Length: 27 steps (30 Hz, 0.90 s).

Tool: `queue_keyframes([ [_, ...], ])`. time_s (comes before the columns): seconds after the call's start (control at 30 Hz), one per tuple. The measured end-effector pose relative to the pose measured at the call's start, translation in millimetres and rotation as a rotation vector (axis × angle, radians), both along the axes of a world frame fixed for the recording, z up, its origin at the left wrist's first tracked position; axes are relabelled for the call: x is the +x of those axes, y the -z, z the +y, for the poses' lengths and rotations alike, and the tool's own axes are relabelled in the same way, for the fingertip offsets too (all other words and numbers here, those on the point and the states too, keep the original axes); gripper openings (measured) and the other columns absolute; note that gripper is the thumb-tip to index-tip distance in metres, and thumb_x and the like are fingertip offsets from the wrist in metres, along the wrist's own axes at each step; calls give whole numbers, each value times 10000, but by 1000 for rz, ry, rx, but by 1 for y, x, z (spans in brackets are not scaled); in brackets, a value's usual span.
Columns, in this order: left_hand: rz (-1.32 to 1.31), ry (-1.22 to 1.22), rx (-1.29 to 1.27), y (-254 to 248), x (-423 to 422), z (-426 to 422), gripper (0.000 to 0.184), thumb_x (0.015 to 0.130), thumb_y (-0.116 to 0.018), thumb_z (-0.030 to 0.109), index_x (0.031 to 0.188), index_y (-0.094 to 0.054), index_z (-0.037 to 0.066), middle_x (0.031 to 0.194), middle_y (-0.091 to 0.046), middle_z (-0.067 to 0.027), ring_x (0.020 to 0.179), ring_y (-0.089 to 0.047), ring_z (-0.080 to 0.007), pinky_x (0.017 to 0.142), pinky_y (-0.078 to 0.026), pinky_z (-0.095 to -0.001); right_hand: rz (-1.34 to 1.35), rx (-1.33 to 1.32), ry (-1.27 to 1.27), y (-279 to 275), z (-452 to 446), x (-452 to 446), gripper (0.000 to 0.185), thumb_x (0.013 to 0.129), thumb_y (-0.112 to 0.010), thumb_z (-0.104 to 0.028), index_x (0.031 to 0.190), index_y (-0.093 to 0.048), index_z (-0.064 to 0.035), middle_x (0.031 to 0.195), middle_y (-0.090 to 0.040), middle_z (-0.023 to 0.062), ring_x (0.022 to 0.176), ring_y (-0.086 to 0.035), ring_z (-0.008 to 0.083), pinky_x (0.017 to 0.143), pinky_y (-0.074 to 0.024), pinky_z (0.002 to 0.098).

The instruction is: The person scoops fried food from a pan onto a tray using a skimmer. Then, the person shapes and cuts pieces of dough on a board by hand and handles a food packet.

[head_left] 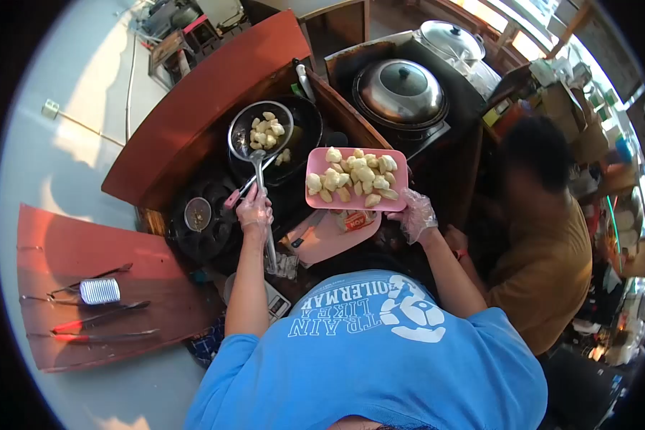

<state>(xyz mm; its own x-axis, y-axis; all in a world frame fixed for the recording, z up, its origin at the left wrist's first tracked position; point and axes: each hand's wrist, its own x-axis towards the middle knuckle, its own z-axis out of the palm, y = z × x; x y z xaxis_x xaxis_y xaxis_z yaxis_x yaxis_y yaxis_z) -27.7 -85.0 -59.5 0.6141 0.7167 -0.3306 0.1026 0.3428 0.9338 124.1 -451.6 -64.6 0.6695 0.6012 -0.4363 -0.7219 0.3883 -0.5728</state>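
Observation:
My left hand (254, 212), in a clear plastic glove, is closed round the long metal handle of a skimmer (259, 162). Several pale, lumpy food pieces (266, 132) lie in its round bowl, above a dark wok (308, 123) where a few more pieces show. A thin utensil with a pink handle (231, 200) crosses by this hand; whether it is also gripped I cannot tell. My right hand (416, 217), gloved too, grips the lower right corner of a pink tray (315, 203) loaded with similar pieces (365, 174), just right of the wok.
Below the tray are a pink board (330, 246) with a knife and a red-and-white packet (354, 220). A lidded pan (400, 93) stands at the back right. Close on my right is another person (545, 251). Tongs (107, 315) hang on a red panel at left.

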Motion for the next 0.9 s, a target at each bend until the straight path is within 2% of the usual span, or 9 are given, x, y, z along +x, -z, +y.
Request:
queue_keyframes([
  [0.03,12,34,-11,-1,0,-4,420,922,-650,132,1333,-568,117,634,-523,5,407,-421,-87,366,-316,-222,-13,-11,-7,2,3,0,355,716,-803,-157,1018,-675,-22,975,-685,129,853,-678,249,768,-569,357],
  [0.1,-74,71,-82,6,-8,4,409,935,-633,148,1338,-567,128,635,-519,13,410,-422,-78,365,-309,-217,-1409,-688,-55,11,2,1,347,716,-792,-110,1025,-665,-18,977,-683,130,857,-679,215,741,-585,345],
  [0.17,-64,5,-18,17,-5,6,409,947,-614,153,1352,-557,132,636,-510,19,404,-415,-68,359,-296,-206,-114,2,48,13,6,3,341,703,-778,-49,1022,-662,-20,989,-684,129,860,-674,194,729,-593,342],
  [0.23,-20,7,-3,8,-2,0,415,950,-608,141,1360,-545,126,643,-506,18,396,-404,-62,349,-287,-198,-557,-325,26,42,8,10,321,731,-775,-77,1026,-659,-26,975,-686,100,863,-675,197,724,-594,339],
  [0.3,-2,49,104,4,-6,-1,412,952,-605,136,1358,-545,120,630,-494,18,388,-395,-63,338,-286,-201,-471,-289,18,52,9,15,311,759,-765,-87,1046,-658,-30,962,-683,58,866,-672,173,726,-597,324],
  [0.33,-26,32,70,9,-8,2,412,952,-605,133,1360,-544,118,627,-491,17,387,-395,-63,335,-288,-203,-479,-238,-11,23,10,8,304,839,-726,-168,1092,-648,-19,984,-678,47,882,-675,181,714,-606,326],
  [0.37,-50,14,33,14,-7,5,413,952,-604,130,1361,-544,116,623,-487,16,387,-396,-64,332,-290,-206,-206,-134,42,1,13,4,339,897,-678,-251,1124,-638,-3,1024,-676,79,884,-676,210,702,-612,348],
  [0.43,-33,-9,19,7,-7,-1,431,950,-609,121,1375,-535,121,617,-490,15,379,-392,-64,329,-288,-208,-216,-142,63,8,16,6,391,942,-619,-316,1142,-620,20,1047,-668,109,875,-679,237,685,-616,364],
  [0.9,34,-36,54,3,-14,-9,415,940,-628,103,1350,-560,84,623,-499,21,401,-393,-43,347,-277,-198,-193,-177,76,3,32,17,385,934,-612,-281,1130,-605,50,987,-695,151,777,-703,233,626,-609,315],
])
